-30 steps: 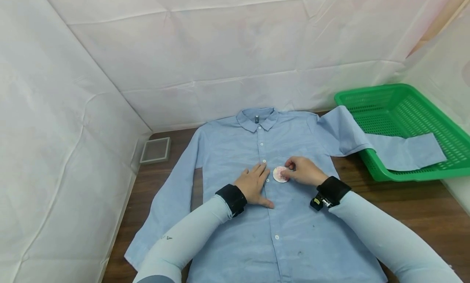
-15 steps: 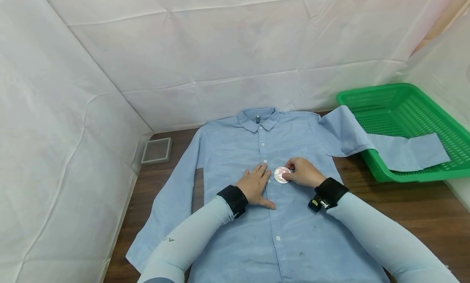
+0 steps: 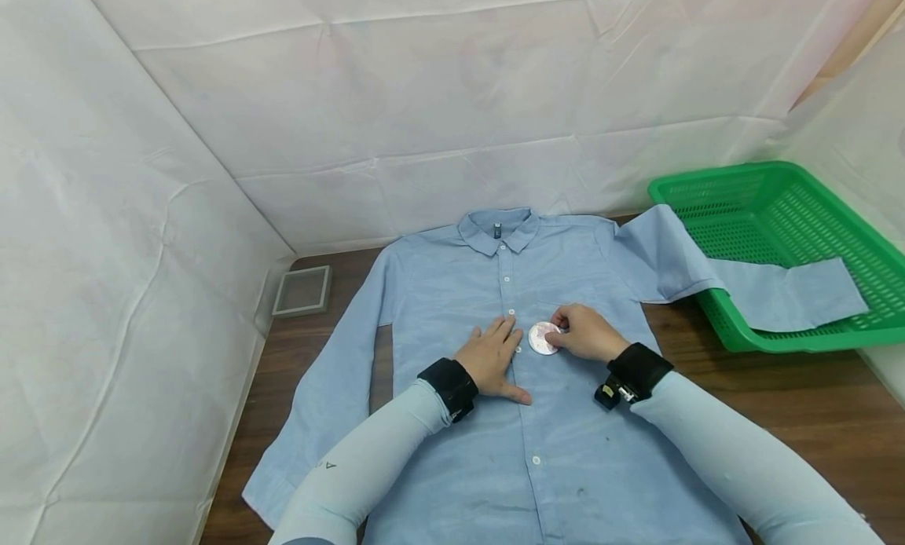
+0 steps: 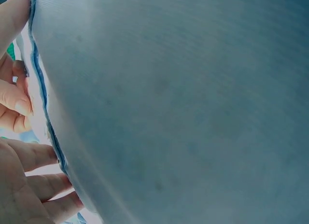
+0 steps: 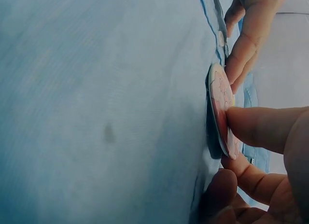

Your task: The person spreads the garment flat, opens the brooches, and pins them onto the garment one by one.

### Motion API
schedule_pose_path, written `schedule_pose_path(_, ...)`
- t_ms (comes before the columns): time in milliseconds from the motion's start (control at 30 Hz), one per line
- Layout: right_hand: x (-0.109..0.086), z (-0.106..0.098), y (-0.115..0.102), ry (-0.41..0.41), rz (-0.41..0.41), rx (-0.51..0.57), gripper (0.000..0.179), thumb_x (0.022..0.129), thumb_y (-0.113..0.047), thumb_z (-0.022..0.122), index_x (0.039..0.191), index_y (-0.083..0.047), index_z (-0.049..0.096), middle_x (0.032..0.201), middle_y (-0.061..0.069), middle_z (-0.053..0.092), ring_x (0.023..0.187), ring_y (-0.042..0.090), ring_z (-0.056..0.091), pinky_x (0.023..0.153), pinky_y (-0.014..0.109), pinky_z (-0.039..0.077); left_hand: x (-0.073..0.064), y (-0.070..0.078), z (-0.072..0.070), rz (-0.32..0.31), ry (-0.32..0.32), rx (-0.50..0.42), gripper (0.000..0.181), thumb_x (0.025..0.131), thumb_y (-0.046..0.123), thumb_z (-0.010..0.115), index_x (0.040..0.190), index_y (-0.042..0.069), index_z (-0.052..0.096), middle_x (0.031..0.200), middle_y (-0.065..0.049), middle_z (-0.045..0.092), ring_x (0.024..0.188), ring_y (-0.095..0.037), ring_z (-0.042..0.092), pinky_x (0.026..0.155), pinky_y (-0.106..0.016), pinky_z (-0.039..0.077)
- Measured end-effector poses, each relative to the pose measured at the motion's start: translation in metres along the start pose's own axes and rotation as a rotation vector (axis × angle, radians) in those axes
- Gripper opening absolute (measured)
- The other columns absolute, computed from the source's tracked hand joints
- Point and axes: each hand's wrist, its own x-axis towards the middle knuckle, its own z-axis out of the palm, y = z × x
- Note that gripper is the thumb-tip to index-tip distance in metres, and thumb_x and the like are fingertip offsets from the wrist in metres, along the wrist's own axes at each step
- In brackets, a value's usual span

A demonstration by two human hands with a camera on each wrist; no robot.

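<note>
A light blue button-up shirt (image 3: 452, 451) lies face up, its collar at the far side. My left hand (image 3: 490, 356) rests on it with fingers spread, beside the button placket. Just right of the placket, my right hand (image 3: 587, 333) pinches a thin round disc (image 3: 543, 338) by its right edge. The right wrist view shows a pink-and-white pattern on the disc (image 5: 220, 105), with the thumb (image 5: 263, 127) on its face and other fingers at its lower edge. There the disc stands tilted close over the cloth. A small dark spot (image 5: 109, 132) marks the fabric.
A green plastic basket (image 3: 749, 342) stands at the right, with one shirt sleeve (image 3: 792, 294) draped over its rim into it. At the left lies a small grey-framed square tray (image 3: 302, 291) on the brown wooden table (image 3: 848, 404). White sheeting (image 3: 424, 97) walls the back and left.
The disc has tilted slightly in my right hand, so its face now catches the light and looks paler and shinier than a second ago. The left hand stays in place on the shirt.
</note>
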Motion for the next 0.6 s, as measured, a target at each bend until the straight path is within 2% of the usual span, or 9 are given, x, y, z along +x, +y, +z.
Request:
schedule_pose_path(200, -0.002, -0.004, -0.002, -0.008, 0.002, 0.037, 0.014, 0.091, -0.018, 0.065, 0.092, -0.004, 0.063, 0.079, 0.005, 0.058, 0.064, 0.017, 0.051, 0.059, 0.032, 0.042, 0.001, -0.003, 0.0, 0.004, -0.002, -0.039, 0.119, 0.064, 0.086, 0.056, 0.152, 0.01, 0.027, 0.159, -0.014, 0.016, 0.145, -0.028, 0.017, 0.105, -0.056, 0.032)
schedule_pose_path(400, -0.001, -0.006, -0.001, -0.033, 0.026, 0.099, 0.014, 0.094, -0.02, 0.061, 0.09, -0.006, 0.063, 0.074, 0.004, 0.058, 0.061, 0.017, 0.051, 0.057, 0.031, 0.041, 0.0, -0.002, -0.006, -0.018, -0.016, -0.095, 0.109, 0.073, 0.079, 0.057, 0.152, 0.011, 0.027, 0.159, -0.013, 0.017, 0.145, -0.028, 0.017, 0.108, -0.055, 0.03)
schedule_pose_path(600, -0.004, -0.009, -0.003, -0.05, 0.036, 0.158, 0.015, 0.095, -0.02, 0.059, 0.09, -0.006, 0.065, 0.076, 0.006, 0.059, 0.062, 0.019, 0.051, 0.057, 0.032, 0.041, -0.001, 0.0, -0.01, 0.014, 0.057, -0.126, 0.094, 0.082, 0.066, 0.061, 0.15, 0.009, 0.03, 0.154, -0.013, 0.029, 0.142, -0.027, 0.026, 0.11, -0.046, 0.029)
